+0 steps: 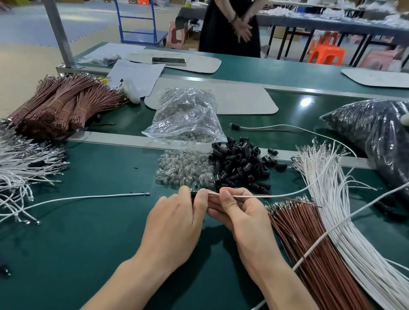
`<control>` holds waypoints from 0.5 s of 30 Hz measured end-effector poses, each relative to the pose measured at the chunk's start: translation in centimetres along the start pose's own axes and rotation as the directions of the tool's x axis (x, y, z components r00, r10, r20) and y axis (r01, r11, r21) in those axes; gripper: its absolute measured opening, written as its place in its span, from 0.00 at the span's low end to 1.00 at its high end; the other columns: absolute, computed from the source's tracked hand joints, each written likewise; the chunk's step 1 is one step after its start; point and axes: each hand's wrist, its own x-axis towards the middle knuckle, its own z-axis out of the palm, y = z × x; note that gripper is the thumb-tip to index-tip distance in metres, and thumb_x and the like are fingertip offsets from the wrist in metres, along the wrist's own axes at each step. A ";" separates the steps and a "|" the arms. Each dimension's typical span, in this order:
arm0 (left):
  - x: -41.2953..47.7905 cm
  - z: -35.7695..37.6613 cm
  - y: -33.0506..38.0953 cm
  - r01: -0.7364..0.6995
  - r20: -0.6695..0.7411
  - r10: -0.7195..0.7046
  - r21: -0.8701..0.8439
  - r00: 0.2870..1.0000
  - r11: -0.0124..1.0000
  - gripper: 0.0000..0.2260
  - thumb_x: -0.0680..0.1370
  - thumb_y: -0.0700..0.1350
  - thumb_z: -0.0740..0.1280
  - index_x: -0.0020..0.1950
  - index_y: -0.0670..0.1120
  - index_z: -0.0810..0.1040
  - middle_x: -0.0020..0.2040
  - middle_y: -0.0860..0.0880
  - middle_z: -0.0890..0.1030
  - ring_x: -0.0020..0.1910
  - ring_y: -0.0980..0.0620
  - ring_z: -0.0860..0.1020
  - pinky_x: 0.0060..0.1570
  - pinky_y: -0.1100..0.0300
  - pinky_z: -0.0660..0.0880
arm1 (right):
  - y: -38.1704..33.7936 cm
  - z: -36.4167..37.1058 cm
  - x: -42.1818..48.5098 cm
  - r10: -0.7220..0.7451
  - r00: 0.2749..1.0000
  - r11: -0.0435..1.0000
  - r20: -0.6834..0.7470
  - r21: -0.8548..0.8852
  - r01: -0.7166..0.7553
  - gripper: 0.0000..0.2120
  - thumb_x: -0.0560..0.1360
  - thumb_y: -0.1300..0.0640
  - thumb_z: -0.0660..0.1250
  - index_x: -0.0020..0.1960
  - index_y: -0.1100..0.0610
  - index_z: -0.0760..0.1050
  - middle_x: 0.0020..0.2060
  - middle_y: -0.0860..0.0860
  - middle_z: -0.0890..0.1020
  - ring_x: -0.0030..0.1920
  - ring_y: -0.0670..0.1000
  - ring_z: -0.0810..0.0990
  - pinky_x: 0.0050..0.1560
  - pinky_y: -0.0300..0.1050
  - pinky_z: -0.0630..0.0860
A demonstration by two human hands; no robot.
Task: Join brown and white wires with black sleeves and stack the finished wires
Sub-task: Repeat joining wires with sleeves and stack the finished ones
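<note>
A black sleeve (193,193) was pinched by the left hand (174,219). Thin, blurred wires (266,197) were pinched by the right hand (239,214).

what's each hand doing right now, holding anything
left hand: closed, fingers pinching a black sleeve
right hand: closed, fingers pinching a wire
</note>
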 end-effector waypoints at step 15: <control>0.6 0.3 -1.0 -0.048 -0.070 0.012 -0.530 0.997 0.847 0.10 0.81 0.55 0.67 0.62 0.67 0.76 0.46 0.59 0.80 0.39 0.55 0.77 0.38 0.66 0.74 | -0.8 0.1 0.1 0.062 0.996 0.948 -0.064 0.317 -0.039 0.14 0.68 0.61 0.72 0.52 0.59 0.74 0.45 0.59 0.87 0.45 0.53 0.87 0.43 0.41 0.82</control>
